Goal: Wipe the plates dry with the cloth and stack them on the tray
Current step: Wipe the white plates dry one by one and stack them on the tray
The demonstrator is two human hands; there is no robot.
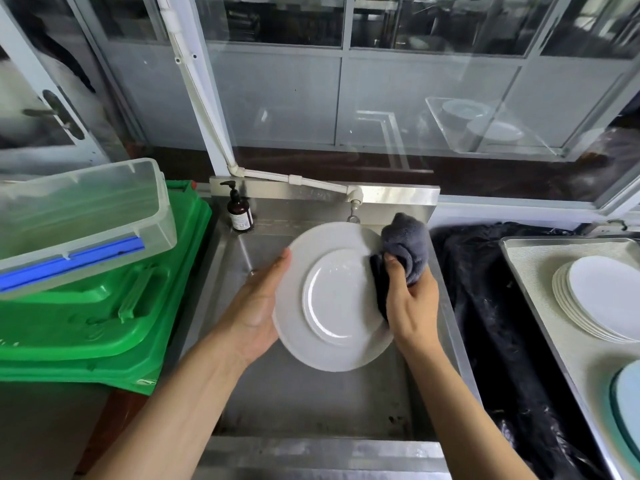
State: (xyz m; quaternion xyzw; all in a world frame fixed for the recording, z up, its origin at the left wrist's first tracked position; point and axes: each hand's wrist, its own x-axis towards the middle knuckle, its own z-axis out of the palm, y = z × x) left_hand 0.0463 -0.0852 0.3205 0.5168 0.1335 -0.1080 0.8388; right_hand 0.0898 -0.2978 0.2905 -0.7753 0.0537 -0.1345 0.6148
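Right hand (412, 299): gripping the bunched grey cloth (403, 247), fingers curled round it and thumb on top, and pressing it against the right rim of the white plate (332, 296).
Left hand (258, 303): lying flat and open along the plate's left edge, fingers straight, palm bracing the plate so that it is tilting up toward the camera.
Plate: being held over the steel sink (294, 403), directly below the tap (353, 209); its upturned face shows a raised central ring, and whether that is the top or the underside is hard to tell.
Stack of plates (595, 299): sitting on the tray (540, 258) well to the right of the sink, several white plates already piled there; a pale blue-green dish (628, 407) is lying on the tray nearer the camera.
Step in hand: wiping, by my reading, with the cloth working the plate's right edge; stacking of this plate is not yet done.
Next move calls for: carrying the cloth round the remaining rim and centre, probably turning the plate over for its other face, then moving it right across the black sheet (485, 306) to the stack.
Left of the sink: a soap bottle (239, 211) at the sink's back corner, and a clear tub (86, 216) resting on a green lid (104, 313).
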